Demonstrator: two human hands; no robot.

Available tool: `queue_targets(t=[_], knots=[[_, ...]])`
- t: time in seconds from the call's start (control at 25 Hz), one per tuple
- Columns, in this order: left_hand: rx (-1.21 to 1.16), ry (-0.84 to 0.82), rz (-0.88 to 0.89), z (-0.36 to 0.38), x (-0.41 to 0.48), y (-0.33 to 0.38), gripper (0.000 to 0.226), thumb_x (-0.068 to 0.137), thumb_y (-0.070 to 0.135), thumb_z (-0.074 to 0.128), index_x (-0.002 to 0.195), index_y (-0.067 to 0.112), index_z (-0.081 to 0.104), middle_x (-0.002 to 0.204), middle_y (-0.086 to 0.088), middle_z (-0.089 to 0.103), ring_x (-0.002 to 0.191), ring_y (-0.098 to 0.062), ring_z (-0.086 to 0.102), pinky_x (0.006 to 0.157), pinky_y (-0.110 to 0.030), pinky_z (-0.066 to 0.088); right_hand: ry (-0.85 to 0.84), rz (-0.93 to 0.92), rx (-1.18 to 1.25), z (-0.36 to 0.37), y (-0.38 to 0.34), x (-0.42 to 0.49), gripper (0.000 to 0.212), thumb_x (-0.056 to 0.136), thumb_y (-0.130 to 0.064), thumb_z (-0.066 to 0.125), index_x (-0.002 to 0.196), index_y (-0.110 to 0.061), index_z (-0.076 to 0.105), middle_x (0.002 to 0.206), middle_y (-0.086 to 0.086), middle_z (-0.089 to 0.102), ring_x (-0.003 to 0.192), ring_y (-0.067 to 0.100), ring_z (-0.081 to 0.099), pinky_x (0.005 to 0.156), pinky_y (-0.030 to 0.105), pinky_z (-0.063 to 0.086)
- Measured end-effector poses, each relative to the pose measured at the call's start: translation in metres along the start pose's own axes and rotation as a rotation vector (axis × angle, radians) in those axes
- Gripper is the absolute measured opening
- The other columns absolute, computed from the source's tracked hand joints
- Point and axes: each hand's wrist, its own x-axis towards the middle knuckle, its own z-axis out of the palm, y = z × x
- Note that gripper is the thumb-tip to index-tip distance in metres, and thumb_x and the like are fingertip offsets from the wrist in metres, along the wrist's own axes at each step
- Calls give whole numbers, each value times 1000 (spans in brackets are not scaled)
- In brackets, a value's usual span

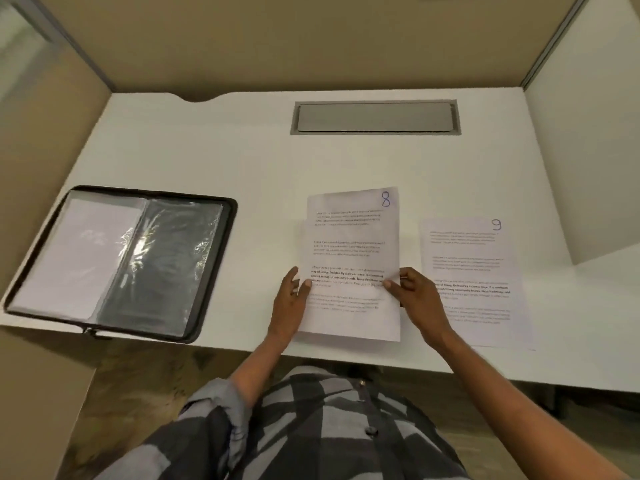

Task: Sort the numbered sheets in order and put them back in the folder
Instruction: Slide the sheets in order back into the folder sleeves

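Both hands point(289, 296) point(414, 292) pinching the stack point(349, 265) topped by sheet 8, loose edges ready to fan apart and slip

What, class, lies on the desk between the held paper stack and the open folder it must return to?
Nothing visible. Bare white desk separates the white paper stack topped by sheet 8 from the open black zip folder on its left. The sheet marked 9 lies on the opposite side.
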Motion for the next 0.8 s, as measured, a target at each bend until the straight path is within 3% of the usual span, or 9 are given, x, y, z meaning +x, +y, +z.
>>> queue_targets(t=[0.12,0.24,0.6,0.8], knots=[[-117,-46,-5,-30,-1,9,30,101,29,63,130,27,61,128,11,69,114,-13,68,93,-24,56,-58,-13,24,14,-9,-2,19,94,-23,72,111,-14,67,109,-5,77,96,14,75,82,35,61],[-212,-1,-10,-56,0,12,20,99,24,67,118,25,67,116,8,75,105,-13,73,88,-26,59,-106,-12,49,35,-16,2,24,94,-23,73,116,-15,67,111,-3,77,99,16,75,80,31,61],[-350,-44,9,-185,51,1,28,96,10,68,124,13,66,109,4,78,101,-17,75,82,-27,61,-179,-22,52,155,-58,47,26,95,-25,71,121,-19,69,111,3,78,105,23,74,91,42,58],[-273,-109,38,-282,107,-11,23,97,13,68,119,16,67,113,-2,77,100,-20,75,81,-31,62,-115,25,87,252,-77,71,31,95,-19,71,125,-14,67,112,7,77,105,25,74,81,31,61]])
